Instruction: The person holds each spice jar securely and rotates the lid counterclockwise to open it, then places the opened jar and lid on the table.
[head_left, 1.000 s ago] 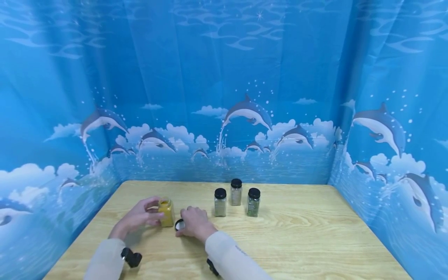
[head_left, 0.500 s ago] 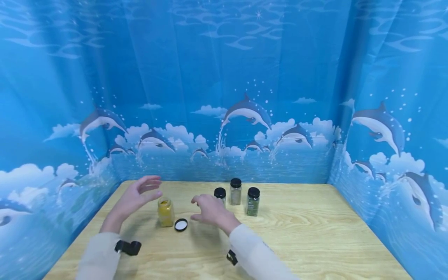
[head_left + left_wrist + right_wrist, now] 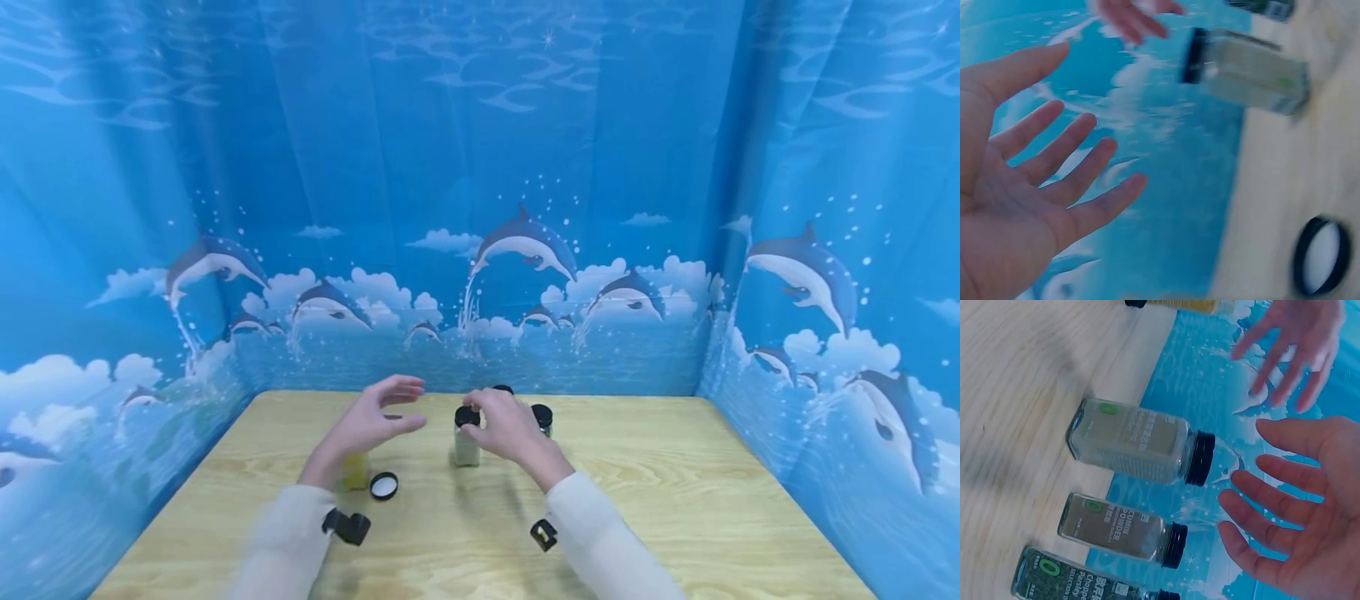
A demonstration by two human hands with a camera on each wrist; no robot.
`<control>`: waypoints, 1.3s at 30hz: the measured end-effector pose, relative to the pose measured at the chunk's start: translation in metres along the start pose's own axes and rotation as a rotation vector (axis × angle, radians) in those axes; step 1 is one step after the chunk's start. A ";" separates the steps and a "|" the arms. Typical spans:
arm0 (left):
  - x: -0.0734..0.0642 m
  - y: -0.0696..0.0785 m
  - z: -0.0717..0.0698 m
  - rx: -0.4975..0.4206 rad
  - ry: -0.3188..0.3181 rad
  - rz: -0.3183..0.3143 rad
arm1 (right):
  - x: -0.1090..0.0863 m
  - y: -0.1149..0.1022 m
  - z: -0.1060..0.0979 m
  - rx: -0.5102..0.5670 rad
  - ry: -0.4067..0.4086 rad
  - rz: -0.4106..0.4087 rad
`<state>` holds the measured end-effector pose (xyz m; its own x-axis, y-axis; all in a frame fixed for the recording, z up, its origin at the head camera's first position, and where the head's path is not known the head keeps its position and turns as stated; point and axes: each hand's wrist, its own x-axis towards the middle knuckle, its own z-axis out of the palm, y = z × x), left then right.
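My right hand (image 3: 510, 423) hovers with spread, slightly bent fingers by the black cap of a square glass spice jar (image 3: 467, 452) of pale powder. In the right wrist view a gap shows between those fingers and this jar's cap (image 3: 1200, 458). My left hand (image 3: 371, 423) is in the air left of the jar, fingers apart and holding nothing. Below it, partly hidden by the hand, stands the jar of yellow powder (image 3: 355, 473). Its neighbour on the table is a black lid (image 3: 384, 486), lying with its white inside up.
Behind the right hand stand a cumin powder jar (image 3: 1116, 528) and a chopped parsley jar (image 3: 1063, 575), both black-capped. They are on a wooden table (image 3: 660, 492), with a blue dolphin curtain (image 3: 420, 167) around its back and sides.
The left hand let go of the yellow jar and the right hand let go of the lid. Both hands rose and moved right, towards the pale powder jar.
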<state>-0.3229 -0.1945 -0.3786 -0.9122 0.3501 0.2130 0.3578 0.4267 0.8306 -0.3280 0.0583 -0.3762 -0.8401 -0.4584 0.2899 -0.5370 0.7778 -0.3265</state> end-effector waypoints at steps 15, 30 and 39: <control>0.042 -0.055 0.070 -0.102 -0.063 -0.175 | 0.000 0.007 -0.004 0.028 0.005 0.018; 0.052 -0.062 0.083 -0.246 -0.075 -0.138 | -0.001 0.011 -0.004 0.016 0.006 0.018; 0.045 -0.060 0.089 -0.289 -0.080 -0.137 | -0.004 0.015 -0.003 0.026 0.015 0.039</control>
<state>-0.3673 -0.1304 -0.4646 -0.9254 0.3746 0.0574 0.1504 0.2242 0.9629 -0.3319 0.0727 -0.3797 -0.8593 -0.4216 0.2898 -0.5061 0.7832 -0.3612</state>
